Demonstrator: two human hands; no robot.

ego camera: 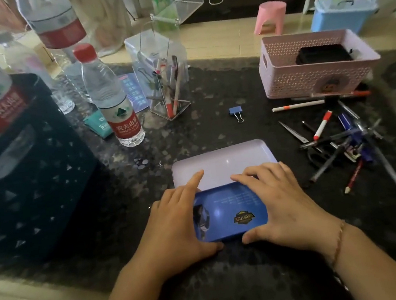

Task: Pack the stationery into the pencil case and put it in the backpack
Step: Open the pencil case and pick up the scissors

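two hands frame the pencil case (231, 210), a blue tin lying on the dark speckled countertop (214, 128) near its front edge. its pale lid (220, 162) is swung open and lies flat on the far side, inner face up. the left hand (176, 228) cups the case's left end, thumb against the near edge, fingers loosely spread, forefinger stretched out onto the lid. the right hand (282, 204) covers the right end, fingers spread across the far rim, thumb at the near edge; a thin bracelet (338, 242) circles that wrist. whether the case holds anything inside, i cannot tell.

well to the right lies a loose heap of pens and pencils (346, 142), with a red-capped marker (322, 124) and a white pen (298, 106) at its far side. a blue binder clip (235, 111) sits alone beyond the lid. behind the heap stands a pink perforated basket (316, 74) with something black in it. further left, a clear acrylic holder (166, 79) contains pens, beside a water bottle (112, 98) with a red cap. a black crate (29, 174) stands at the left edge of the counter.
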